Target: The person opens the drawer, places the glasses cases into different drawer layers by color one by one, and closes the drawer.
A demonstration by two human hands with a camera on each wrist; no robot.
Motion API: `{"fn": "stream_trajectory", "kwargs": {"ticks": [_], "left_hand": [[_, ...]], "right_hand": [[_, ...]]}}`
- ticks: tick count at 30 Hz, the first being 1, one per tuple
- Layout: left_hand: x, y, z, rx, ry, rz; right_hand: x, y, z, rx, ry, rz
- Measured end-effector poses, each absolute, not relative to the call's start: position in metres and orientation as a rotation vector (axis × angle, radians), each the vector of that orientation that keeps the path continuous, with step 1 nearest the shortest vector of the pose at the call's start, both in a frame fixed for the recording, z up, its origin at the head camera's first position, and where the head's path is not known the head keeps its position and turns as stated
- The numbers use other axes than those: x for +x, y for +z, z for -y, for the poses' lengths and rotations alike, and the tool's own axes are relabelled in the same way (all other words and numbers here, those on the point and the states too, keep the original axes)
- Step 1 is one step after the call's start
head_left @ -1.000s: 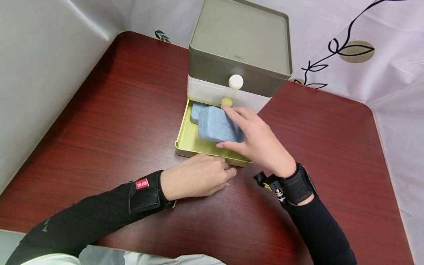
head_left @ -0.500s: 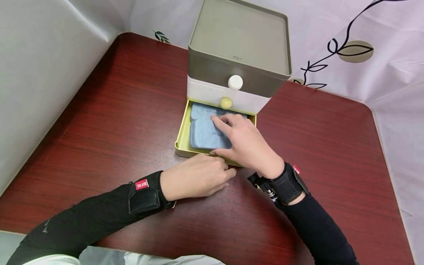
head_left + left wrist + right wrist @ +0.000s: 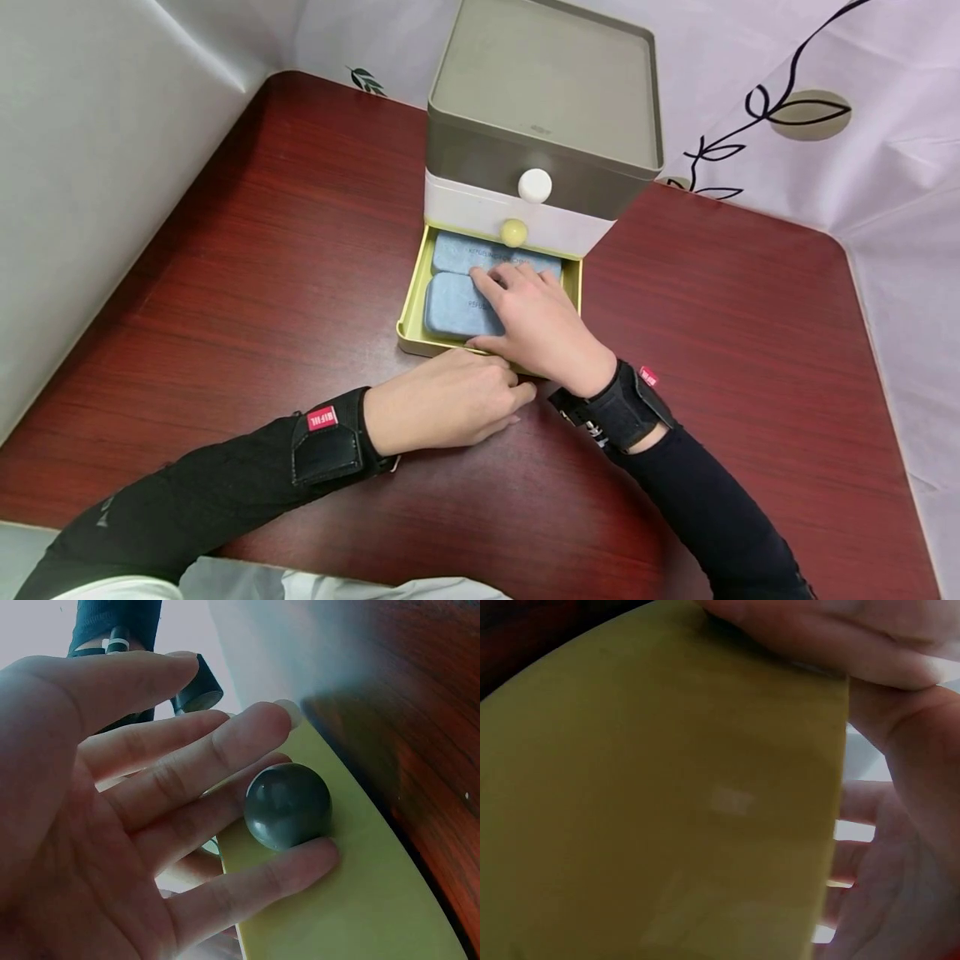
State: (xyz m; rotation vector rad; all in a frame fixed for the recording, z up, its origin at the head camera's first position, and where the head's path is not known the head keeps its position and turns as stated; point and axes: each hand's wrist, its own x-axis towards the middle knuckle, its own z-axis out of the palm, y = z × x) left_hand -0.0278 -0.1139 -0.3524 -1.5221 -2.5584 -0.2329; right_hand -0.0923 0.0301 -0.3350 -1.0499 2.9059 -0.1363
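My right hand [image 3: 536,321] reaches into the pulled-out yellow drawer [image 3: 412,304]. It holds the front light-blue rounded case [image 3: 453,304] between the thumb at its near edge and fingers at its far edge. Behind lies a second blue case [image 3: 453,250], printed with dark letters and partly covered by the hand. My left hand [image 3: 450,398] is at the drawer's front. In the left wrist view, fairly straight fingers lie on both sides of a dark round knob [image 3: 287,806], thumb apart from it. The right wrist view mostly shows the drawer front [image 3: 667,787]; the case is hidden there.
Above the drawer rises a stacked organizer with a grey-brown top [image 3: 547,83], a white knob [image 3: 535,185] and a yellow knob [image 3: 513,232]. It stands on a dark red wooden table [image 3: 285,233], with a patterned curtain [image 3: 750,50] behind.
My right hand has lowered the blue case from above the drawer into its front part, then shifted it slightly left. The rear case is more visible. My left hand has stayed in place.
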Motion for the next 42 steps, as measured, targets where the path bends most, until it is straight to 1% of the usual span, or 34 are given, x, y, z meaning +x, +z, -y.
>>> {"fn": "stream_trajectory", "kwargs": {"ticks": [8, 15, 22, 42], "left_hand": [[-0.028, -0.352, 0.114, -1.553, -0.232, 2.527], [-0.03, -0.354, 0.108, -1.594, -0.202, 2.499], [-0.029, -0.356, 0.11, -1.607, -0.17, 2.502], [-0.028, -0.357, 0.121, -1.644, -0.109, 2.609]], "right_hand": [[-0.093, -0.34, -0.03, -1.059, -0.163, -2.923], [-0.088, -0.344, -0.035, -0.966, -0.209, -2.973], [-0.084, -0.351, -0.033, -0.948, -0.254, -3.003], [-0.079, -0.357, -0.023, -1.025, -0.295, -3.003]]}}
